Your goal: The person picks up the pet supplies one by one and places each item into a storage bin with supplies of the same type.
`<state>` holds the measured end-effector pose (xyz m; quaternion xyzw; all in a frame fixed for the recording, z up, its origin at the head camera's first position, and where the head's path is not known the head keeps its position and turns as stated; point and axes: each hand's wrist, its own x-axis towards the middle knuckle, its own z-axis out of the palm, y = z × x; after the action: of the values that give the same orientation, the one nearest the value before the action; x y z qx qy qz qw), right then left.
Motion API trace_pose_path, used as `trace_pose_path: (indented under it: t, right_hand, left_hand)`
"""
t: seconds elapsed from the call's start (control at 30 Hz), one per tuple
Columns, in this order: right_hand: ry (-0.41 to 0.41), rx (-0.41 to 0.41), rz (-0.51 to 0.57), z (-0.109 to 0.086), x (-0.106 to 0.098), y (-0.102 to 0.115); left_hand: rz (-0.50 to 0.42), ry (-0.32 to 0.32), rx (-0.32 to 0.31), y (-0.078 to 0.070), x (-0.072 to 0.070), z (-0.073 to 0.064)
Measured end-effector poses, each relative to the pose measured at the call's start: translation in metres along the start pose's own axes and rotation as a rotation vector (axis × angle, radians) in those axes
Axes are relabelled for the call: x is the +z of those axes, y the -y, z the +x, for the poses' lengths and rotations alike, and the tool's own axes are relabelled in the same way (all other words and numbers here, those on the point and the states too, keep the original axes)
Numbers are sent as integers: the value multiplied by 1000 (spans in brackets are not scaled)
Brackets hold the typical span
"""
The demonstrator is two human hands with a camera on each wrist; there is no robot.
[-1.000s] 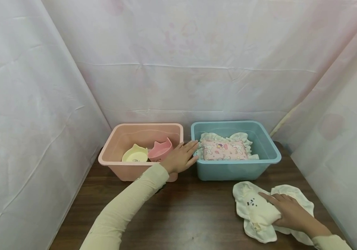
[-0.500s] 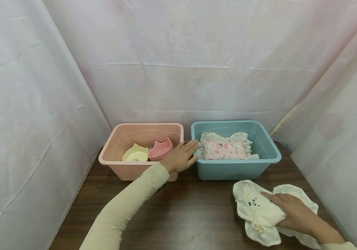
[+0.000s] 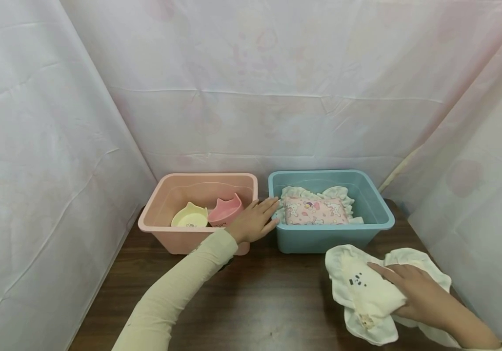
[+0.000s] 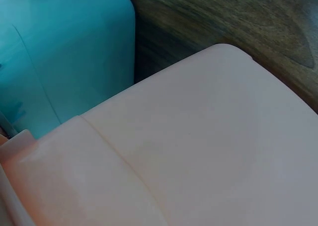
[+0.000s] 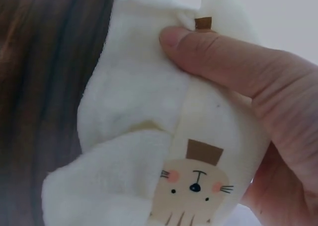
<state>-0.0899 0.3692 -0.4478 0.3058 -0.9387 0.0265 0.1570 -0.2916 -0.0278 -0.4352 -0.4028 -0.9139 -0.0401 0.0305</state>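
Note:
At the right of the head view, my right hand (image 3: 426, 295) grips a white cloth bib (image 3: 371, 292) with scalloped, petal-like edges and printed animal faces. Seen from the right wrist, the thumb presses on top of the bib (image 5: 134, 107) and other fingers go underneath, mostly hidden. My left hand (image 3: 252, 222) lies with fingers extended across the gap between two bins, its fingertips at the near left rim of the blue bin (image 3: 325, 239) and its wrist over the pink bin's (image 3: 180, 239) near right corner. Only bin walls show clearly in the left wrist view.
A yellow bowl (image 3: 190, 215) and a pink bowl (image 3: 226, 210), both with ear-like points, sit in the pink bin. Inside the blue bin, a pink patterned pack (image 3: 315, 211) lies on white ruffled cloth (image 3: 343, 193). Pale curtains (image 3: 251, 97) enclose the dark wooden table (image 3: 268, 302).
My right hand has shifted slightly right with the bib, whose far edge now sits higher in view and nearer the blue bin. The left hand and both bins stay put.

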Motion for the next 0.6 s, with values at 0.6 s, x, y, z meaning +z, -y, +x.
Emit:
trace_pose_path:
  t: [0.6]
  right_hand:
    - [-121,-58,61,39,-54,7]
  left_hand:
    - [4,-2,2,0,-1,-1]
